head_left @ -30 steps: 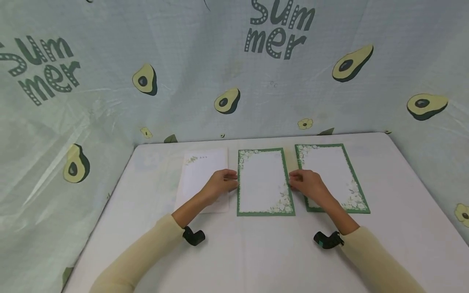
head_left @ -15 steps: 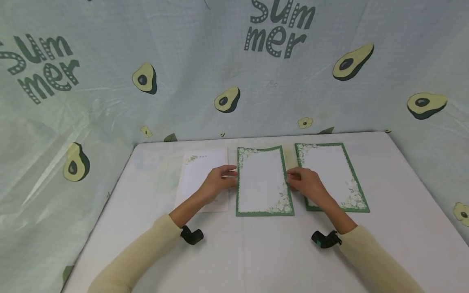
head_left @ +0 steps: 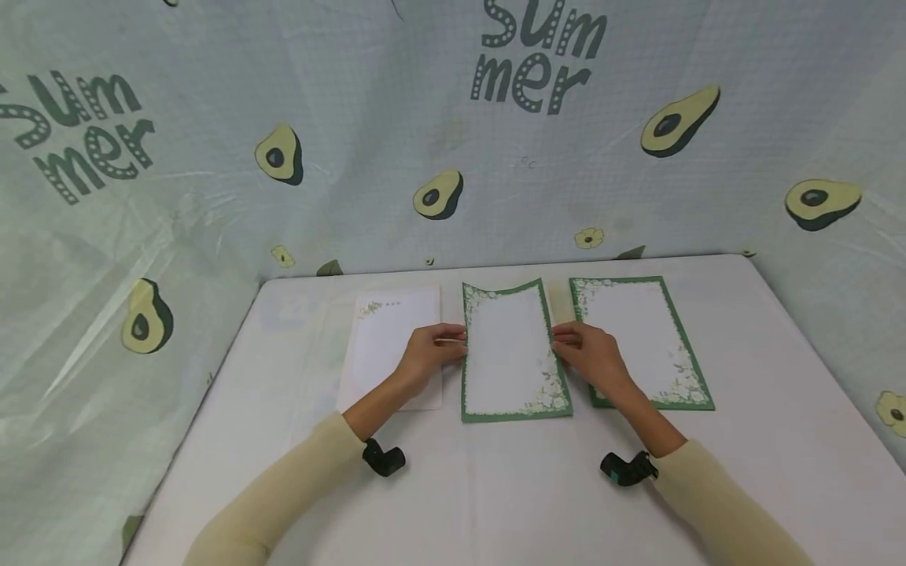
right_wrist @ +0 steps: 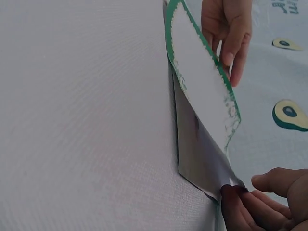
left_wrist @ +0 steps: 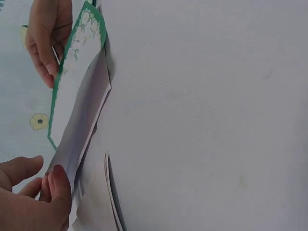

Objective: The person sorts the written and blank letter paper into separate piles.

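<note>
Between both hands, in the head view, is a white sheet of paper (head_left: 508, 354) with a green floral border. Its sides bow up, and the top edge dips in the middle. My left hand (head_left: 435, 352) pinches its left edge between thumb and fingers. On the opposite side my right hand (head_left: 589, 355) pinches the right edge. The wrist views show the sheet's grey underside (right_wrist: 197, 134) raised off the table, above another paper layer; I cannot tell whether that is a separate sheet.
A pale sheet with a small leaf print (head_left: 378, 322) lies to the left, partly under my left forearm. Another green-bordered sheet (head_left: 633, 322) lies to the right, partly behind my right hand. A white cloth (head_left: 495, 503) covers the table; a printed curtain (head_left: 354, 212) stands behind.
The middle sheet has gone from lying flat to bowed, its sides raised. My left hand has shifted slightly right and my right hand slightly left, so they are closer together.
</note>
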A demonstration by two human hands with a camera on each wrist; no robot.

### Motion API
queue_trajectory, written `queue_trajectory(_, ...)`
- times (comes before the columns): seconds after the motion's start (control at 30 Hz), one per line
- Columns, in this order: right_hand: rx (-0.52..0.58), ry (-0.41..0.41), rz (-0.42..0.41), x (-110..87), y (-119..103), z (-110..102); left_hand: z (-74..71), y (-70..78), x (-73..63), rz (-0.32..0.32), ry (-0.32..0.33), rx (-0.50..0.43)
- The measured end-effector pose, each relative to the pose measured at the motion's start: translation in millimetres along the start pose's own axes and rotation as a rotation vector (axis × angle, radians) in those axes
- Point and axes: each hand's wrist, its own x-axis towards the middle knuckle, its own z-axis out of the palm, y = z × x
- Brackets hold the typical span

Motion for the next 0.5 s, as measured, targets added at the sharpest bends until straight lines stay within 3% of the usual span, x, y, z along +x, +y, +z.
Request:
queue_trajectory(0.27,0.027,0.058,-0.013,-0.5,4.4,1.1,6.5,-4.6,1.9,-0.01,0.026,-0.051)
queue_trajectory(0.5,0.107,0.109,0.003,-2.3,2.8,-0.9,8.5,-5.2,2.7,0.0,0.147,-0.063)
